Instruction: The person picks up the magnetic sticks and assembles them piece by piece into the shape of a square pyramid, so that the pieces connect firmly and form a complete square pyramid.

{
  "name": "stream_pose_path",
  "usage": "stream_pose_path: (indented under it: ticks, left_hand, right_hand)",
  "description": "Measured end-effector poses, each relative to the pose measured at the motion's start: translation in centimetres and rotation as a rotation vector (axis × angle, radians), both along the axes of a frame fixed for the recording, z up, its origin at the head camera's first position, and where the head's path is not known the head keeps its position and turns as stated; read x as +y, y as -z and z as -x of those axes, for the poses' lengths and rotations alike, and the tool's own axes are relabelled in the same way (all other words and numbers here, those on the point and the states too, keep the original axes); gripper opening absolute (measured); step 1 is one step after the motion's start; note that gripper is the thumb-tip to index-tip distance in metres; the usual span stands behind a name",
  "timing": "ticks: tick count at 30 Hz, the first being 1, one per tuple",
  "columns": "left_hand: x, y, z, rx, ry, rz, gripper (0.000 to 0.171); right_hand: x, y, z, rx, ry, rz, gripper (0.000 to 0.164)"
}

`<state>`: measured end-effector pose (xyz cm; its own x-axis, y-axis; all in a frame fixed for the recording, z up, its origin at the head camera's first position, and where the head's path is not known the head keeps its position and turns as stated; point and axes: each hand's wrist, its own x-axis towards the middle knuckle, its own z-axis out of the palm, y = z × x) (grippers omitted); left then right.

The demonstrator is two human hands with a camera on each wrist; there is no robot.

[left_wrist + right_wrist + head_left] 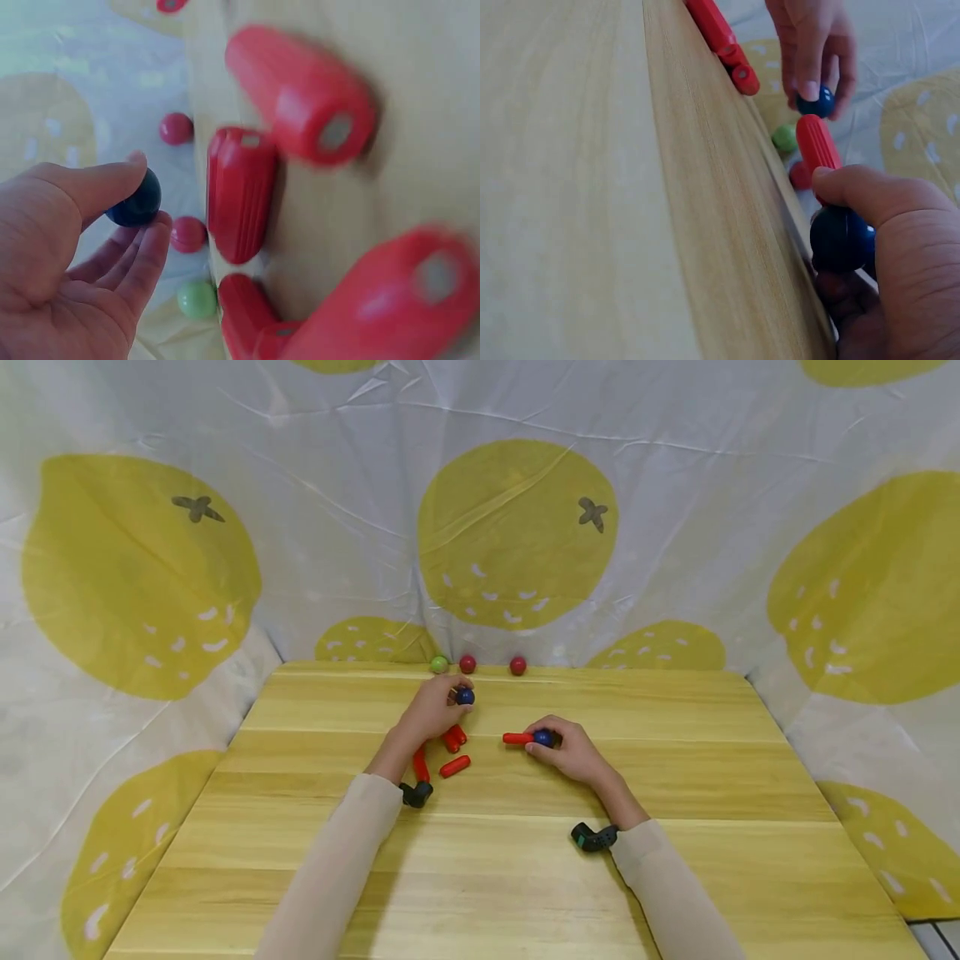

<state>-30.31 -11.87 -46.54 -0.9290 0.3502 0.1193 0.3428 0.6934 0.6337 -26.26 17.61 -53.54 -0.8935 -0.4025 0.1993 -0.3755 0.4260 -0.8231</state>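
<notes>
My left hand (435, 706) pinches a dark blue ball (139, 201) between thumb and fingertips, above the far part of the table. To its right, my right hand (573, 750) grips a red rod (819, 146) together with a dark blue ball (838, 238) at the rod's near end. The rod's free end points left, toward the other hand. Part of a second dark blue surface shows behind that ball in the right wrist view; whether it is another ball I cannot tell. Beneath and beside my left hand lie several red rods (455, 766) with grey end discs.
Along the table's back edge sit a green ball (438, 665), a red ball (467, 664) and another red ball (517, 666). Behind them hangs a lemon-print cloth (675, 552). The wooden table (510, 893) stretches out below both forearms, and each wrist carries a black device.
</notes>
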Motion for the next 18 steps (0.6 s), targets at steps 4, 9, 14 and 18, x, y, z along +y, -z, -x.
stream_pose_path:
  ticks: [4, 9, 14, 18]
  left_hand:
    - [0.3, 0.5, -1.9, -0.016, 0.005, -0.042, 0.034]
    - [1.1, 1.1, -3.8, -0.038, 0.016, -0.052, 0.03]
    - [2.2, 1.5, -4.7, -0.049, 0.045, -0.071, 0.031]
    - [2.8, 1.8, -5.0, -0.067, 0.06, -0.048, 0.039]
  right_hand:
    - [0.0, 0.1, 0.1, -0.011, 0.007, 0.031, 0.02]
    - [0.2, 0.0, 0.1, -0.007, 0.024, 0.029, 0.019]
    - [0.2, 0.1, 0.2, -0.001, 0.034, 0.03, 0.019]
    - [0.2, 0.1, 0.1, -0.006, 0.031, 0.033, 0.019]
